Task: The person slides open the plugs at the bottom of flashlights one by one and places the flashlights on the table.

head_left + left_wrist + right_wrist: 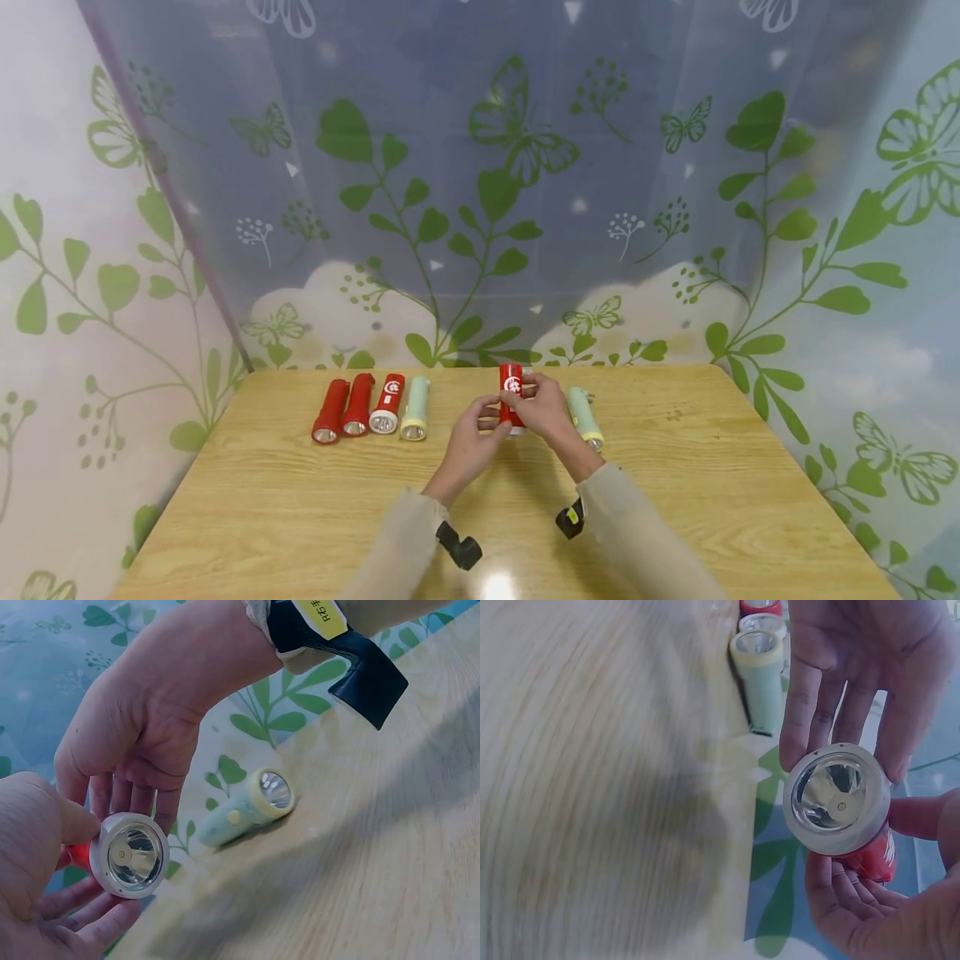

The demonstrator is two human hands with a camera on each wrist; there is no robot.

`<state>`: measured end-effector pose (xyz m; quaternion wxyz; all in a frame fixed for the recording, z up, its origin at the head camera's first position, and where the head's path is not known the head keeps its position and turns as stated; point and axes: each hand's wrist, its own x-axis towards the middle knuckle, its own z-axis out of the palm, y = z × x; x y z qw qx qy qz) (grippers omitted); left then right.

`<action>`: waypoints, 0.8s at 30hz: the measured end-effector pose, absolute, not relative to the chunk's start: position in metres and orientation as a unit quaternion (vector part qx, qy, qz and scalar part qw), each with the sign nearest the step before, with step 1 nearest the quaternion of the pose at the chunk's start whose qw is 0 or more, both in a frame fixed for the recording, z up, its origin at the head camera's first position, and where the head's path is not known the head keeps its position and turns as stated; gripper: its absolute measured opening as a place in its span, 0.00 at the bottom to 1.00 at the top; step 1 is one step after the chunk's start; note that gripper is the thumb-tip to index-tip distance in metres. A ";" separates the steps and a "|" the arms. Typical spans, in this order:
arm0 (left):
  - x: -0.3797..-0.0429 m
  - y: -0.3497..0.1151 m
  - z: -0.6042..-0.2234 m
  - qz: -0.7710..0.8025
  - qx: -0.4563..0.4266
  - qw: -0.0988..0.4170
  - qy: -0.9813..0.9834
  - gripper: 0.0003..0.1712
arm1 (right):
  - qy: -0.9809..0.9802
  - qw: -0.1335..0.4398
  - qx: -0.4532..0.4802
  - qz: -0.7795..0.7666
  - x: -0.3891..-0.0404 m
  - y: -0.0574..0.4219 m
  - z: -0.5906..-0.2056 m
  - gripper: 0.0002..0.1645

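Observation:
Both hands are on a red flashlight (511, 379) with a white emblem and a white head, held up over the back of the table, lens facing the person. My right hand (543, 406) grips its red body, thumb in front and fingers curled behind. My left hand (474, 440) holds it near the white lens rim (105, 855), thumb on one side and fingers on the other. The wrist views show the silver reflector (834, 796) face-on. Just right of the right hand lies a mint-green flashlight (582, 414) with a pale yellow head.
At the left back of the wooden table (300, 517) several flashlights lie in a row: a red one (332, 408), another red one (360, 402), a red one with a white head (388, 400) and a mint-green one (416, 404). A patterned curtain (450, 208) stands behind.

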<state>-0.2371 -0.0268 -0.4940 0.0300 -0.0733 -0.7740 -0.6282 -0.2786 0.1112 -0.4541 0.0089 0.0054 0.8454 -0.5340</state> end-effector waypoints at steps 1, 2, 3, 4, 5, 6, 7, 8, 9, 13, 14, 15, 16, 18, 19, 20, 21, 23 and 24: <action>-0.237 -0.026 -0.495 -0.627 -0.073 0.027 -0.775 0.25 | 0.848 0.009 0.006 -0.530 -0.280 0.112 -0.456 0.30; -0.237 -0.024 -0.496 -0.626 -0.074 0.027 -0.775 0.25 | 0.850 0.009 0.007 -0.527 -0.281 0.113 -0.457 0.29; -0.238 -0.023 -0.497 -0.626 -0.075 0.029 -0.775 0.24 | 0.851 0.009 0.007 -0.525 -0.281 0.114 -0.458 0.29; -0.238 -0.021 -0.498 -0.626 -0.076 0.031 -0.776 0.24 | 0.853 0.009 0.008 -0.522 -0.282 0.115 -0.459 0.29; -0.238 -0.019 -0.499 -0.625 -0.077 0.034 -0.776 0.23 | 0.854 0.009 0.008 -0.520 -0.283 0.115 -0.460 0.29; -0.238 -0.018 -0.500 -0.624 -0.076 0.037 -0.777 0.23 | 0.855 0.009 0.009 -0.519 -0.284 0.116 -0.461 0.28; -0.239 -0.016 -0.500 -0.623 -0.075 0.039 -0.778 0.22 | 0.856 0.009 0.010 -0.517 -0.285 0.117 -0.462 0.28; -0.239 -0.015 -0.501 -0.621 -0.074 0.040 -0.779 0.22 | 0.857 0.011 0.012 -0.515 -0.286 0.117 -0.463 0.28; -0.239 -0.013 -0.502 -0.619 -0.072 0.038 -0.781 0.22 | 0.858 0.012 0.014 -0.513 -0.286 0.118 -0.464 0.28; -0.239 -0.009 -0.506 -0.618 -0.074 0.030 -0.782 0.22 | 0.861 0.012 0.019 -0.507 -0.289 0.121 -0.470 0.26; -0.239 -0.008 -0.507 -0.618 -0.077 0.026 -0.782 0.22 | 0.862 0.012 0.020 -0.507 -0.290 0.121 -0.471 0.26; -0.240 -0.008 -0.507 -0.619 -0.078 0.021 -0.781 0.22 | 0.862 0.013 0.022 -0.507 -0.291 0.122 -0.472 0.26; -0.240 -0.008 -0.508 -0.620 -0.080 0.017 -0.780 0.22 | 0.863 0.014 0.023 -0.505 -0.291 0.122 -0.474 0.26; -0.240 -0.007 -0.510 -0.622 -0.082 0.007 -0.778 0.23 | 0.864 0.015 0.025 -0.503 -0.292 0.123 -0.475 0.26; -0.240 -0.006 -0.511 -0.621 -0.082 0.002 -0.779 0.23 | 0.865 0.017 0.027 -0.501 -0.293 0.124 -0.476 0.27; -0.240 -0.005 -0.512 -0.621 -0.083 -0.001 -0.780 0.24 | 0.866 0.019 0.028 -0.498 -0.293 0.125 -0.477 0.27; -0.240 -0.005 -0.513 -0.620 -0.083 -0.004 -0.780 0.24 | 0.868 0.021 0.028 -0.496 -0.293 0.126 -0.478 0.27; -0.241 -0.004 -0.514 -0.619 -0.083 -0.011 -0.781 0.24 | 0.870 0.026 0.031 -0.491 -0.294 0.127 -0.479 0.28; -0.241 -0.003 -0.514 -0.619 -0.081 -0.015 -0.781 0.24 | 0.873 0.028 0.032 -0.487 -0.294 0.128 -0.480 0.28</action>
